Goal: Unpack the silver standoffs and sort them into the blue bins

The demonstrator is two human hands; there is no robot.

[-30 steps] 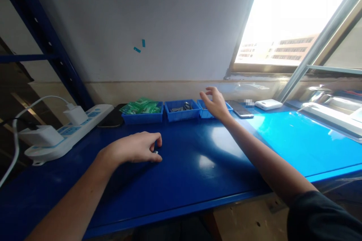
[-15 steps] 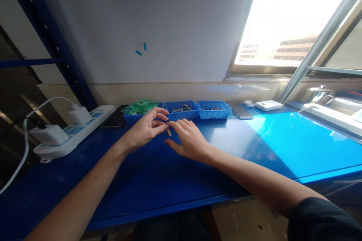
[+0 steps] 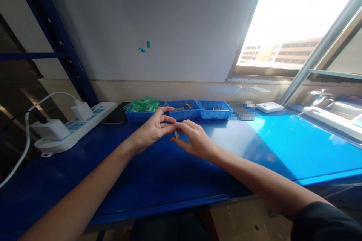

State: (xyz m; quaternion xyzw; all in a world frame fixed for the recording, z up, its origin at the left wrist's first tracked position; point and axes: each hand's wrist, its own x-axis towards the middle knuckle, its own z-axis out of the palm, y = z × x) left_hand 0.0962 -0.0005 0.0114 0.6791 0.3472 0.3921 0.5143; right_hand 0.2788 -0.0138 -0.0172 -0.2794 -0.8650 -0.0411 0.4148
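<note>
A small, light-grey rectangular piece [image 3: 177, 134], too small to name, is held between my two hands above the blue tabletop. My left hand [image 3: 154, 130] pinches its upper end between thumb and fingers, its index finger raised. From the other side my right hand [image 3: 196, 139] closes on it, fingertips at the top and thumb by the lower end. Just behind the hands are three blue bins: the left bin [image 3: 135, 117] with green plastic packets [image 3: 144, 104], the middle bin [image 3: 188, 114] with grey metal-looking parts, and the right bin [image 3: 215, 114] with small shiny parts.
On the left lies a white power strip [image 3: 77, 128] with plugged-in chargers and a cable, beside a dark phone [image 3: 115, 115]. A pixelated patch and a white box [image 3: 269, 107] are right of the bins. Bright sunlight falls on the table's [image 3: 305, 147] right side.
Both hands and the small grey piece appear slightly further right. My right thumb has come nearer the piece's lower end. The view has shifted a little.
</note>
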